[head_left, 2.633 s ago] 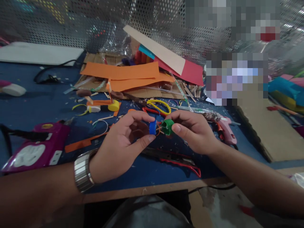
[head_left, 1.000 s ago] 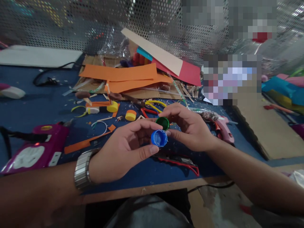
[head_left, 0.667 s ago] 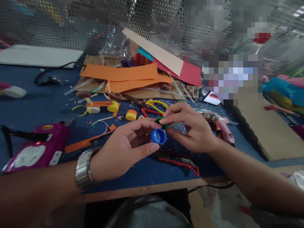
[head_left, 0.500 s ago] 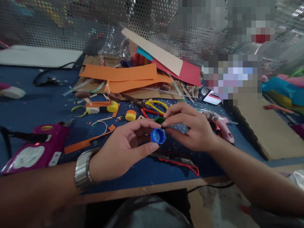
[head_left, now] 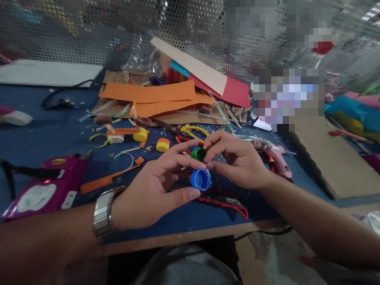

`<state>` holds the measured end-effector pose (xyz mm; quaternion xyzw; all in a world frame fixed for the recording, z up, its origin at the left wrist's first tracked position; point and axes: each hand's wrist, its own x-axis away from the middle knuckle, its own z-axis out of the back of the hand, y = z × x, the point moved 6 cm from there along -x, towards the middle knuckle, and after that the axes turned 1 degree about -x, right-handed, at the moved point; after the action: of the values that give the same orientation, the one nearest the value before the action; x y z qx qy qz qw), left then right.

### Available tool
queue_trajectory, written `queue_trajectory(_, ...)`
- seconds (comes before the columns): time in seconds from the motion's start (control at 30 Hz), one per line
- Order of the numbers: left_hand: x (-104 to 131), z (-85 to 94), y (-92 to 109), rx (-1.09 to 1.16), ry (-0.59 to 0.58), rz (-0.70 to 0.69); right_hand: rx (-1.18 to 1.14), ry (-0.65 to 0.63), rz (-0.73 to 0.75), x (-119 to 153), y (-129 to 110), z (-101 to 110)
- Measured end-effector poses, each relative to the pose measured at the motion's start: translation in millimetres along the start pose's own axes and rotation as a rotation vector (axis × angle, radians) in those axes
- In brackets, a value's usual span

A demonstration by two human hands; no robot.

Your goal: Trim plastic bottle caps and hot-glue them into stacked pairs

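Between the thumb and fingers of my left hand (head_left: 151,190) is a blue bottle cap (head_left: 201,179), its hollow side turned toward me. My right hand (head_left: 237,158) pinches a green bottle cap (head_left: 198,154) just above and behind the blue one. The two caps are close together; whether they touch I cannot tell. Below the hands a red-handled box cutter (head_left: 222,204) lies on the blue table (head_left: 142,225). Scissors with yellow and red handles (head_left: 194,130) lie behind the fingers, partly covered. A yellow and orange cap (head_left: 163,145) stands left of them.
A purple device (head_left: 47,186) with a lit red light and black cable sits at left. On the right are a pink glue gun (head_left: 280,160) and a cardboard sheet (head_left: 332,166). Orange paper strips (head_left: 148,92) lie at the back, before a perforated metal screen (head_left: 190,23).
The blue cap has moved slightly down and right in my left hand. More of the green cap now shows, and my left fingers have lifted a little.
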<state>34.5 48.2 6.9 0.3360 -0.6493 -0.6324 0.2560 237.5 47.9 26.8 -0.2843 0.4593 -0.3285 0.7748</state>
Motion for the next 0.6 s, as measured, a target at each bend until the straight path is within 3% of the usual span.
queue_trajectory(0.23, 1, -0.5, 2, 0.015, 0.011, -0.021, -0.173, 0.081, -0.157, 3, 13, 0)
queue_trajectory(0.6, 2, -0.4, -3, 0.088, -0.001, 0.015, -0.180, 0.093, -0.107, 2, 8, -1)
